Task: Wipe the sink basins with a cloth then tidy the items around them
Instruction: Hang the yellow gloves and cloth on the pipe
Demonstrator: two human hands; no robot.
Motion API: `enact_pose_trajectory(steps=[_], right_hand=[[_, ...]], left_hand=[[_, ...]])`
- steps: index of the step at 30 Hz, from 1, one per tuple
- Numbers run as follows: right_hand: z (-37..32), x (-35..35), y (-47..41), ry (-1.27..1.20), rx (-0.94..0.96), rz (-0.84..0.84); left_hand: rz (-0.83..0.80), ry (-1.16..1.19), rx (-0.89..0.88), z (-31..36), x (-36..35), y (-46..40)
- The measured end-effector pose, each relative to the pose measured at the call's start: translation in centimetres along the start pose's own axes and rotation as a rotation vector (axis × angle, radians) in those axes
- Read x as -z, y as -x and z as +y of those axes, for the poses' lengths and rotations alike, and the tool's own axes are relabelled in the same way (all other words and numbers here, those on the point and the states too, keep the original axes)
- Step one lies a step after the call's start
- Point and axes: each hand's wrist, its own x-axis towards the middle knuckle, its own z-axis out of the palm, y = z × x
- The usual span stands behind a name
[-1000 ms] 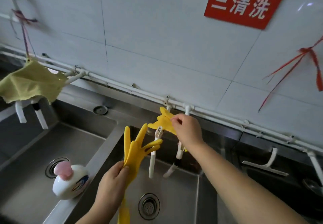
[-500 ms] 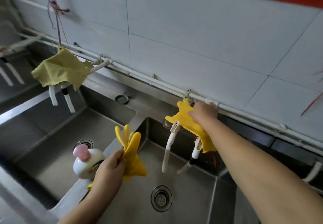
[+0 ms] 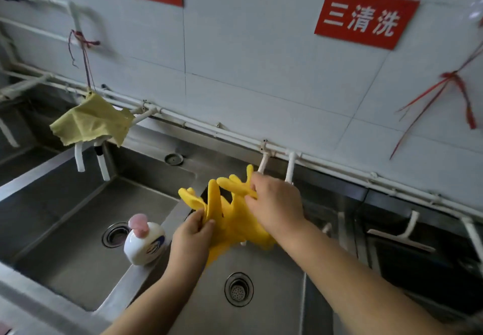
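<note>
Over the middle sink basin, just in front of the white wall pipe, the two yellow rubber gloves are held together, fingers up toward the pipe and cuffs down. The right hand pinches the upper glove fingers and is nearer to the pipe. The left hand grips them lower, beside the soap bottle.

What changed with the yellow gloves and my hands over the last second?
The right hand pulled its yellow glove off the wall pipe and carried it left to the glove gripped by the left hand; both gloves now meet above the middle basin. The soap bottle and the yellow cloth on its tap stayed put.
</note>
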Motion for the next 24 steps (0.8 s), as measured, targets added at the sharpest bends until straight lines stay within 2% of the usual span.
enact_pose_trajectory(steps=[4, 9, 12, 16, 21, 24], right_hand=[[-4.7, -0.9, 6.2, 0.043, -0.030, 0.086], [-9.2, -2.3, 13.1, 0.031, -0.023, 0.069], [-11.0, -2.7, 16.1, 0.024, -0.048, 0.047], [-11.6, -2.2, 19.9, 0.091, -0.202, 0.031], [-10.6, 0.6, 24.6, -0.045, -0.404, -0.068], [-8.7, 2.1, 27.4, 0.102, -0.457, -0.011]], left_hand=[[-0.130, 0.054, 0.009, -0.3, 1.5, 3.3], [-0.322, 0.169, 0.117, -2.6, 4.0, 7.0], [-0.379, 0.189, 0.181, -4.3, 4.4, 8.6], [-0.508, 0.219, 0.231, -5.5, 3.9, 10.4], [-0.692, 0.255, 0.194, -5.1, 1.5, 12.8], [-0.829, 0.245, 0.188, -4.6, -0.5, 14.5]])
